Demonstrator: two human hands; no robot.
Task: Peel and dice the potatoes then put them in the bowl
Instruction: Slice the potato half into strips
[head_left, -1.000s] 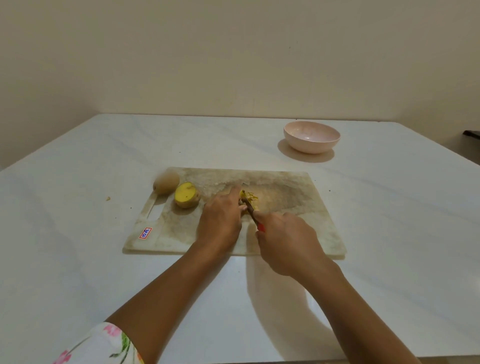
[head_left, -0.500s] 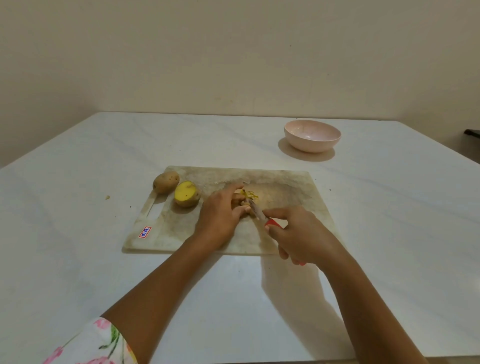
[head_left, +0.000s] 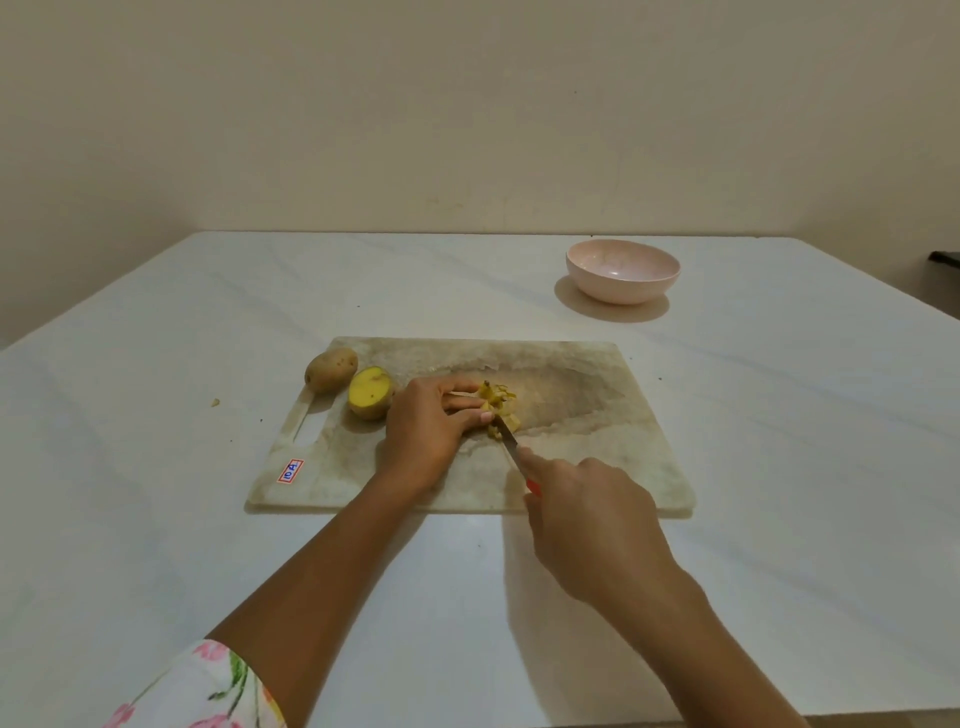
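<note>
On the worn cutting board (head_left: 597, 415), my left hand (head_left: 431, 421) holds down a small yellow potato piece (head_left: 498, 408), its fingers curled round it. My right hand (head_left: 587, 514) grips a red-handled knife (head_left: 511, 447) whose blade tip sits in that piece. Thin peel strips lie just behind the piece. A half potato (head_left: 370, 393) rests cut face up left of my left hand. A whole unpeeled potato (head_left: 331, 369) lies at the board's far left corner. The pink bowl (head_left: 622, 270) stands beyond the board to the right; I see nothing in it.
The board lies on a white table (head_left: 156, 493) that ends at a beige wall. A small scrap (head_left: 214, 401) lies on the table left of the board. A dark object (head_left: 945, 258) shows at the right edge.
My right hand has drawn back toward me and to the right with the knife. My left hand has stayed on the potato piece.
</note>
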